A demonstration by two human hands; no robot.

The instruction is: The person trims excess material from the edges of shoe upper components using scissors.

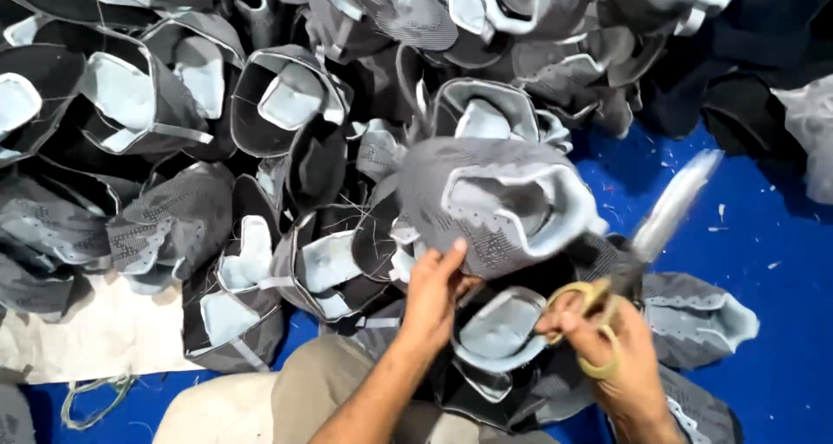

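Note:
My left hand [434,295] grips a grey knitted shoe upper [495,203] from below and holds it up with its pale-lined opening facing right. My right hand [612,353] is closed on a pair of scissors [642,244] with yellow handles; the blurred blades point up and to the right, just beside the upper. More uppers rest in my lap beneath both hands.
A big heap of grey and black shoe uppers [260,132] fills the left and the back. A blue floor covering [764,305] lies to the right, dotted with thread scraps. A pale sheet [95,336] lies at lower left. My knee [321,379] is at the bottom.

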